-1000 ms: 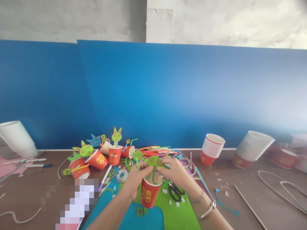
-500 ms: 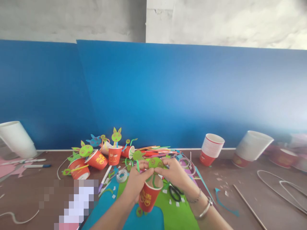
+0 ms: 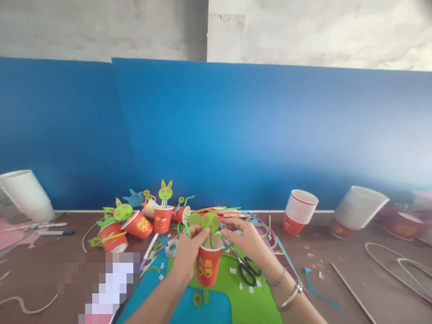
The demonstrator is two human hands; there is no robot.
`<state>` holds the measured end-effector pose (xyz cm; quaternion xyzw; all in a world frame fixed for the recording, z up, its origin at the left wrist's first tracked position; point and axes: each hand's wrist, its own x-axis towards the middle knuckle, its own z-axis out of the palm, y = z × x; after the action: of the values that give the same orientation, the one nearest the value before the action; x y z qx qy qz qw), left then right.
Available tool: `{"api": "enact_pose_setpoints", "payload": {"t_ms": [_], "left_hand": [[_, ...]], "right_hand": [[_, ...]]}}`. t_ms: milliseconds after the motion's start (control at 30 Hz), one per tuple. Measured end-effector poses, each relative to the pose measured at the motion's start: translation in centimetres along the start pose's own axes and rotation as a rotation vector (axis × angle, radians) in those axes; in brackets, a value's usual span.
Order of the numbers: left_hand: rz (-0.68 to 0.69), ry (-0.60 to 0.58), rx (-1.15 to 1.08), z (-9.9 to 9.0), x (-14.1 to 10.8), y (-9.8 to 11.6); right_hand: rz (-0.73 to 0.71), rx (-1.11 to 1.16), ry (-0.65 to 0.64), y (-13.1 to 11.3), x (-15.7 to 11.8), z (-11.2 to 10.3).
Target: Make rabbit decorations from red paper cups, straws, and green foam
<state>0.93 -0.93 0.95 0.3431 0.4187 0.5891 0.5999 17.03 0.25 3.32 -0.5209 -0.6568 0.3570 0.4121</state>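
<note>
A round green paper face (image 3: 210, 222) with drawn eyes stands over a red paper cup (image 3: 206, 268), with green straws (image 3: 212, 242) below it in the mouth of the cup. My left hand (image 3: 189, 248) pinches the face's lower left edge between thumb and fingers. Just right of the face is my right hand (image 3: 245, 237), its thumb and forefinger apart, with nothing visible between them. A plain green paper disc (image 3: 195, 219) shows behind my left fingers. Under my right hand lie black-handled scissors (image 3: 249, 271). A small green cutout (image 3: 197, 299) rests in front of the cup.
Decorated cups with paper animal faces (image 3: 165, 191) crowd the back left. A tape roll (image 3: 172, 247), markers (image 3: 56, 233) and straws (image 3: 222, 210) lie about. Green paper (image 3: 253, 303) and blue paper (image 3: 202, 310) cover the front. Stacked cups (image 3: 300, 211) stand right, before a blue partition (image 3: 236, 135).
My right hand has let go of the face and drawn slightly right. The face, held by my left hand, has shifted left and up a little, and the cup stands straighter.
</note>
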Motion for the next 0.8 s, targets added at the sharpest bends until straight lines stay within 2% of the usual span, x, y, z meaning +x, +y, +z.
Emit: {"api": "enact_pose_setpoints", "payload": {"t_ms": [167, 400, 567, 700, 800], "left_hand": [[-0.009, -0.016, 0.032, 0.0, 0.0, 0.4], [-0.036, -0.146, 0.173, -0.1, -0.1, 1.1], [0.029, -0.054, 0.189, -0.5, 0.4, 0.9], [0.085, 0.042, 0.22, -1.5, 1.5, 1.1], [0.099, 0.079, 0.213, -2.7, 2.7, 1.4]], "right_hand": [[0.0, 0.005, 0.031, 0.4, 0.2, 0.2], [-0.005, 0.003, -0.002, 0.2, 0.1, 0.5], [-0.007, 0.037, -0.021, -0.5, -0.4, 0.7], [-0.031, 0.096, 0.114, -0.2, -0.2, 0.6], [-0.017, 0.008, 0.21, 0.6, 0.1, 0.2]]}}
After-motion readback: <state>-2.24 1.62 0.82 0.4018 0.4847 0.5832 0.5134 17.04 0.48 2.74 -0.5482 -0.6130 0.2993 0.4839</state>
